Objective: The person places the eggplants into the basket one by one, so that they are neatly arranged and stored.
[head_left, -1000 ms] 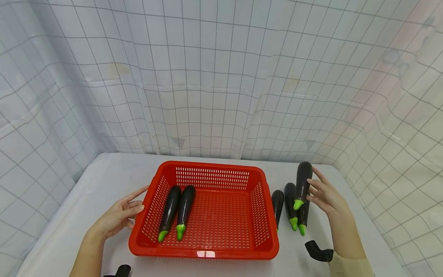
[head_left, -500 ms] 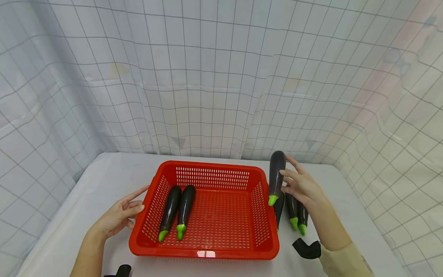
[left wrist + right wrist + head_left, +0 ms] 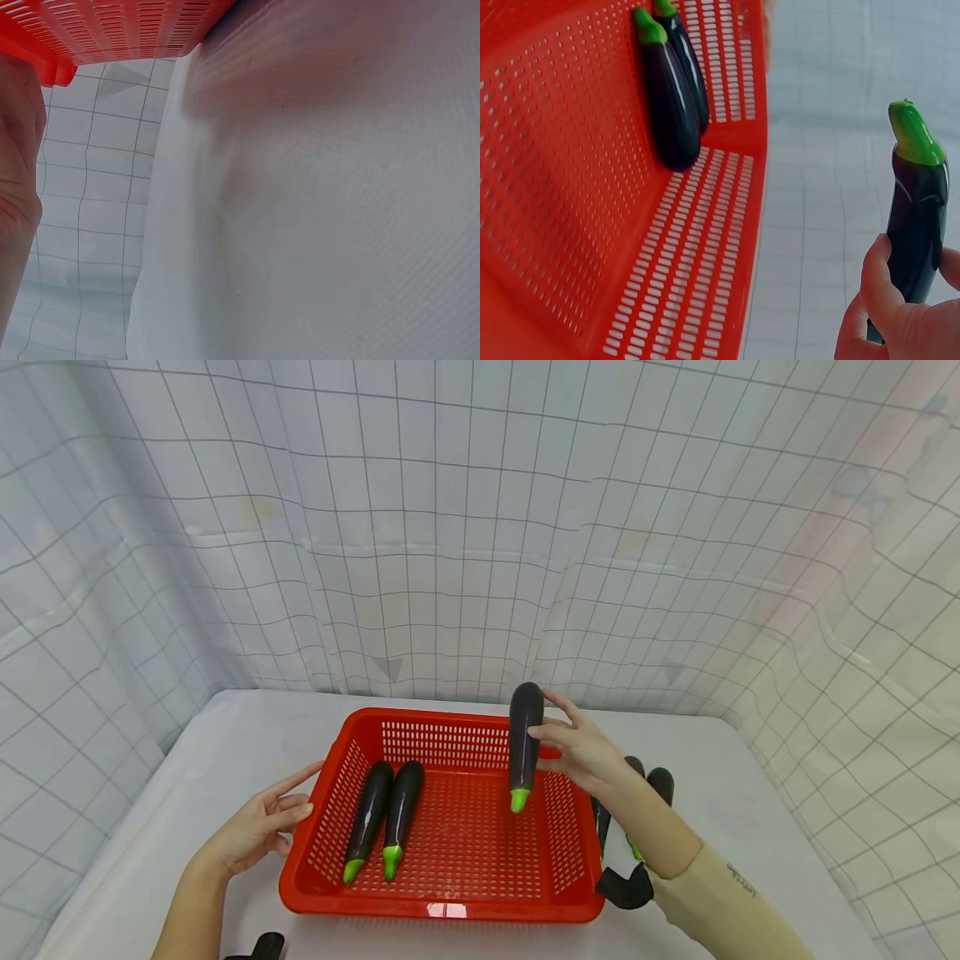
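1. Right hand (nearer): pinches raised eggplant at hand's 9 o'clock, over basket, 2 o'clock side.
2. Long axis: 12-to-6 o'clock; stem at 6.
3. Left hand: unclenched, touches basket at 9 o'clock.

Red basket in all views

Soft, even light brightens the head view; glints streak the eggplants nearest the left hand. The left wrist view is dimmer, a blurred shadow darkening the cloth beside that hand.
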Motion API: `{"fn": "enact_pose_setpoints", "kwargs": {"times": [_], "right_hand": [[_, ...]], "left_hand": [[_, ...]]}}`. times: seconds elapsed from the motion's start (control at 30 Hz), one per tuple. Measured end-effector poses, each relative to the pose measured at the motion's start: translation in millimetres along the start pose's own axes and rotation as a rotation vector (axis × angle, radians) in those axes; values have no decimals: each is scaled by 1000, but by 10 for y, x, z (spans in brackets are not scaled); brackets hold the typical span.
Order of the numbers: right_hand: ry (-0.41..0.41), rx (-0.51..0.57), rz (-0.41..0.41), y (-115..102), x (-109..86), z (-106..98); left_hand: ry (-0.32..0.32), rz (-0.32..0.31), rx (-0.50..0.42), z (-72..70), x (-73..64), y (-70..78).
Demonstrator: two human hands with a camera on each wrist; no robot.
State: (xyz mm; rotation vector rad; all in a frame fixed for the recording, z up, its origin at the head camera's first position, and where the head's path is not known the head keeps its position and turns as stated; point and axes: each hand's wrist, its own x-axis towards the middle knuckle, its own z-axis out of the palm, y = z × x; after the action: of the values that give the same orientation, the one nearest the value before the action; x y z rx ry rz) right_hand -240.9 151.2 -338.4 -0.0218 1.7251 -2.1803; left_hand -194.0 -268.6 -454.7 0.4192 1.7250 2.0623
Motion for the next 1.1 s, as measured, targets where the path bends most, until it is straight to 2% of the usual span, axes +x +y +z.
{"fn": "enact_pose_setpoints", "kwargs": {"times": [0.3,0.5,0.67,1.1], "right_hand": [[2,-20,40,161,150,340],[-11,-34,68,295,256,496],[-4,-30,85,411,340,594],[31,-22,159,693,544,742]], "left_hand": [[14,-10,13,-2,-5,1],[-8,7,3,-15,-8,-2],[-35,19,-12,-20,-3,-10],[-28,19,-20,-5,-3,0]]}}
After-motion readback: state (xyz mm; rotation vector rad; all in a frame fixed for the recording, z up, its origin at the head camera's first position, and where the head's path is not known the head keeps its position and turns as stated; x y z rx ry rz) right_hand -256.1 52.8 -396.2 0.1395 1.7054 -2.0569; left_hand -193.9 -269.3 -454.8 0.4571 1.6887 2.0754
